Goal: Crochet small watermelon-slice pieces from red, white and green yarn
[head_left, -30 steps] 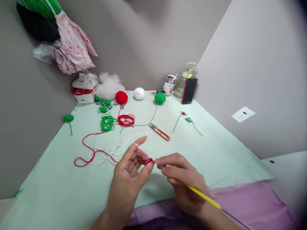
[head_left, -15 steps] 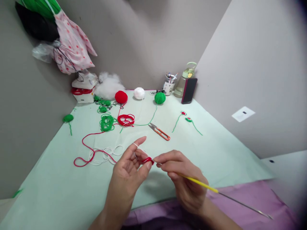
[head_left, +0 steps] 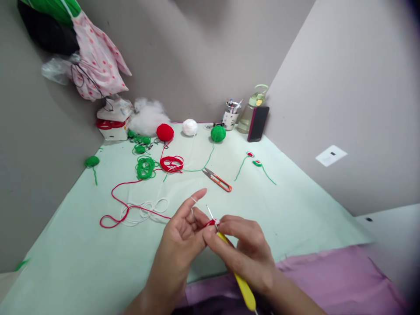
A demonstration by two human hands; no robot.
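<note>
Between the fingertips of my left hand (head_left: 183, 238) is a small red and white crochet piece (head_left: 212, 222). White yarn loops around my raised left index finger. My right hand (head_left: 244, 245) is closed around a yellow-handled crochet hook (head_left: 243, 288), and its fingertips also touch the piece. The hook's thin metal tip pokes up past the piece, pointing away from me. Red yarn (head_left: 144, 209) trails from my left hand across the table, over a loose tangle of white yarn (head_left: 138, 215). Fingers partly cover the stitches.
Orange thread snips (head_left: 219, 180) lie beyond my hands. Behind are red (head_left: 165, 132), white and green yarn balls, loose green yarn (head_left: 145, 168) and fluffy white stuffing (head_left: 149, 117). Two small crocheted pieces with green tails (head_left: 257, 163) lie right. A phone (head_left: 258, 124) leans against a bottle (head_left: 246, 116).
My right hand has turned the hook: its handle swung from pointing right to pointing down toward me, and the tip now stands past the piece. Both hands shifted slightly, fingertips closer together.
</note>
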